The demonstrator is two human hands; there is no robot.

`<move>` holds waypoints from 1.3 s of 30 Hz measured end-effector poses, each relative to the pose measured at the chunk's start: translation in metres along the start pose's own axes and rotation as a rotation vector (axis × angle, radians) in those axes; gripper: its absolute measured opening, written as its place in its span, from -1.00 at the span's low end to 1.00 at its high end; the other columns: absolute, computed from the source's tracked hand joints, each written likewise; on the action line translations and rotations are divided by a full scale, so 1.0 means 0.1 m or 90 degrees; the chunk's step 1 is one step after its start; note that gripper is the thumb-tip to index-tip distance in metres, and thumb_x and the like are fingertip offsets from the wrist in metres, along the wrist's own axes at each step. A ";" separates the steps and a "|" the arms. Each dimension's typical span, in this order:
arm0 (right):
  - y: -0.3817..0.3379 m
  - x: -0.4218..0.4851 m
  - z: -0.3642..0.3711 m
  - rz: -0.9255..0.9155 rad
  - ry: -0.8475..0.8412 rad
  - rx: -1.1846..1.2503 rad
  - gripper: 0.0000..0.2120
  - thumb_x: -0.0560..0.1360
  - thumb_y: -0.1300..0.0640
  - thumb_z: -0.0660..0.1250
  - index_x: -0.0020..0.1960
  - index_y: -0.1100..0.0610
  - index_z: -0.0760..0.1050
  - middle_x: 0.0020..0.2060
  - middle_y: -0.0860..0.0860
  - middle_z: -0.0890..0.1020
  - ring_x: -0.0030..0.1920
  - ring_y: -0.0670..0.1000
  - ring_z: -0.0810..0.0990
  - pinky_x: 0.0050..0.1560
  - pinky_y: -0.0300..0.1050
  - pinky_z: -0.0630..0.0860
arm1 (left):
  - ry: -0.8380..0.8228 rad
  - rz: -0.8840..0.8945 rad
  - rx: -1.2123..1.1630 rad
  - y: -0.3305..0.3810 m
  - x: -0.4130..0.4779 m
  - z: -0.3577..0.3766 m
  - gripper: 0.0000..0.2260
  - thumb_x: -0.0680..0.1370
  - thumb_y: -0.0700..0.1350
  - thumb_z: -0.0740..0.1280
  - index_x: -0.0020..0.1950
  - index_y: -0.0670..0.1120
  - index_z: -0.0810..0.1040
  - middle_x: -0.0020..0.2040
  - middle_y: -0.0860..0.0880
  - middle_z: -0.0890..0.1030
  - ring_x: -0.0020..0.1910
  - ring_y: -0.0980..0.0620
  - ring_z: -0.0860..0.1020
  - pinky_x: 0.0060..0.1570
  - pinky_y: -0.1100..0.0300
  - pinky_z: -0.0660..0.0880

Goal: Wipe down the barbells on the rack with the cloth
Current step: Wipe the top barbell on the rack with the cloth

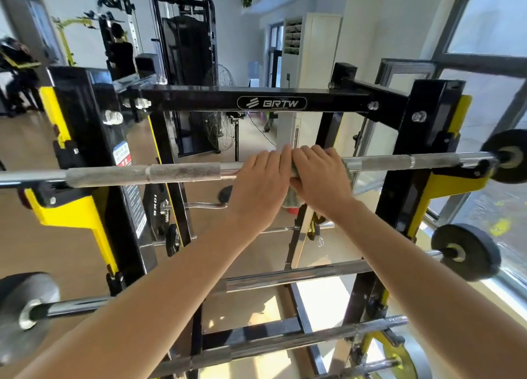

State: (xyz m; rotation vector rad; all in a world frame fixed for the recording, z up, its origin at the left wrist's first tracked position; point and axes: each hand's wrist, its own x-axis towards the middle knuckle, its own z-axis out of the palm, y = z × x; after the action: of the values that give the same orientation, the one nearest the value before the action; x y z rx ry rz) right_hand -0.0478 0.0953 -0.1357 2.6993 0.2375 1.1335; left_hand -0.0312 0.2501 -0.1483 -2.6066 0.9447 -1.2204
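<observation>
The top barbell, a silver bar with knurled sections, lies across the black and yellow rack. My left hand and my right hand sit side by side over the bar's middle. A greenish cloth is wrapped around the bar under both hands, and part of it hangs below between them. Both hands press the cloth against the bar. A second barbell with dark plates rests lower on the rack. A third barbell lies lower still, near the bottom of the view.
The rack's black crossbeam with a logo runs just above the top bar. A standing fan and a cable machine are behind the rack. A window wall is to the right. Another person stands far back left.
</observation>
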 end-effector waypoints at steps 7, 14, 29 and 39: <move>0.23 0.50 -0.31 0.002 -0.416 0.127 -0.60 0.38 -0.10 0.53 0.14 0.04 0.58 -0.13 -0.05 0.68 -0.12 0.01 0.60 -0.07 -0.07 0.59 | -0.259 0.002 -0.065 -0.21 0.56 -0.15 -0.51 0.49 0.30 0.39 0.16 -0.07 0.52 -0.04 -0.03 0.64 -0.05 -0.10 0.63 -0.19 0.07 0.38; 0.13 -0.01 0.14 0.015 0.071 0.018 -0.89 0.49 0.07 0.33 -0.04 0.09 0.48 -0.24 0.00 0.57 -0.24 0.08 0.55 -0.13 0.01 0.48 | -0.058 -0.058 0.029 0.03 0.30 -0.04 -0.82 0.54 -0.03 0.42 0.02 -0.05 0.48 -0.21 0.01 0.58 -0.23 -0.04 0.57 -0.27 0.09 0.33; 0.59 0.22 -0.14 0.007 -0.246 0.038 -0.74 0.45 -0.18 0.34 0.03 -0.04 0.54 -0.29 -0.09 0.58 -0.26 0.03 0.56 -0.13 -0.03 0.60 | -0.168 -0.030 -0.044 0.25 0.74 -0.08 -0.74 0.53 0.14 0.29 -0.01 -0.04 0.57 -0.19 -0.01 0.60 -0.22 -0.09 0.57 -0.26 0.09 0.36; 0.23 0.03 -0.01 0.012 -0.051 0.055 -0.82 0.39 0.05 0.40 -0.03 0.05 0.51 -0.23 -0.04 0.61 -0.20 0.08 0.60 -0.12 -0.05 0.46 | -0.012 0.012 0.093 -0.06 0.27 0.03 -0.73 0.51 0.03 0.45 0.05 -0.07 0.46 -0.26 0.01 0.60 -0.29 -0.04 0.59 -0.19 0.07 0.29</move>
State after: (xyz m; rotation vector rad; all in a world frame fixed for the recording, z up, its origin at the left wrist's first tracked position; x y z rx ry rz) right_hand -0.0448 0.0741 -0.1279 2.8210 0.2546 1.0393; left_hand -0.0126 0.2392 -0.1309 -2.4865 0.8420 -1.2093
